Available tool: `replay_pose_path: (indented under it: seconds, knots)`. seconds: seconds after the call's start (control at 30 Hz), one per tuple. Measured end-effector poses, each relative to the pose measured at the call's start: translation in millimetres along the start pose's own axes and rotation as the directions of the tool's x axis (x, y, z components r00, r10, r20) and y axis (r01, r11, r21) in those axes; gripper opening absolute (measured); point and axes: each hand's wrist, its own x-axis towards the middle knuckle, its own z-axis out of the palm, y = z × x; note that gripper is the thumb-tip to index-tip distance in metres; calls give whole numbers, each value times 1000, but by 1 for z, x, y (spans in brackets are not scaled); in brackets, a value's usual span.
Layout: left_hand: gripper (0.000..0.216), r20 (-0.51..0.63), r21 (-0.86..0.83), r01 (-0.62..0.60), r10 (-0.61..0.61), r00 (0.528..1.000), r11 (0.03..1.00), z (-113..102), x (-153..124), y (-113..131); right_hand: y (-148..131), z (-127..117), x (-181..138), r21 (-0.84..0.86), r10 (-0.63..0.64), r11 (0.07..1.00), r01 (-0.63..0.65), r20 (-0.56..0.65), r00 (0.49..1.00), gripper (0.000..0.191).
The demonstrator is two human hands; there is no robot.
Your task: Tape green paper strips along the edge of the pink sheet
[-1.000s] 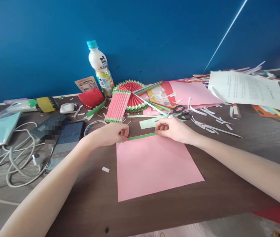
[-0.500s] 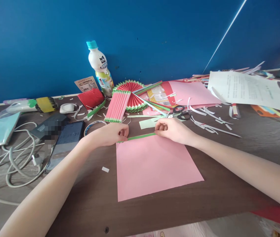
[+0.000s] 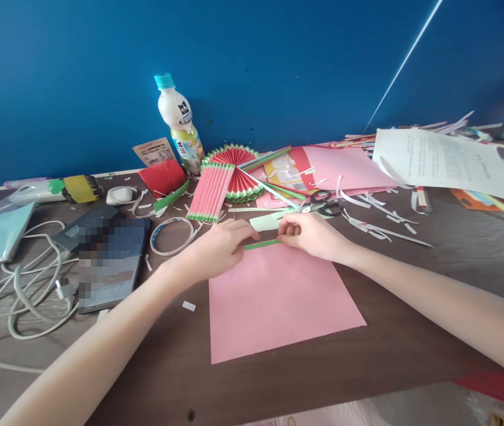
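Observation:
A pink paper sheet (image 3: 278,302) lies flat on the brown table (image 3: 433,266), with a thin green paper strip (image 3: 261,244) along its far edge. My left hand (image 3: 220,248) lies on the strip's left part, fingers stretched out and pressing it down. Over the strip's right end, my right hand (image 3: 311,234) is curled with its fingertips pinched on the strip.
Behind the hands lie scissors (image 3: 325,204), pleated red-and-green paper fans (image 3: 229,177), a bottle (image 3: 179,121) and pink sheets (image 3: 344,165). A tape roll (image 3: 172,235), phones (image 3: 109,260) and white cables (image 3: 25,284) sit left. White printed paper (image 3: 442,160) lies right. Paper scraps are scattered about.
My left hand slid right along the green strip, from the sheet's left corner toward the middle, and its fingers flattened out. My right hand stayed put.

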Motion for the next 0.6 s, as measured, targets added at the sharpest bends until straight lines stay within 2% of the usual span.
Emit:
replay_pose_path:
  seconds: [0.1,0.23,0.4,0.6]
  knots:
    - [49,-34,65,-126,129,991,990,20,2,8,1,1,0,21,-16,1000,16,-9,1000,6]
    - [52,2,87,-173,174,985,981,35,2,8,2,2,1,24,-17,1000,17,-19,1000,6]
    - [51,-5,131,-180,182,983,975,36,2,5,1,-1,2,20,7,1000,-6,-22,1000,9]
    - [51,13,180,-179,180,984,967,36,3,6,-1,-9,1,99,-6,995,-2,76,997,11]
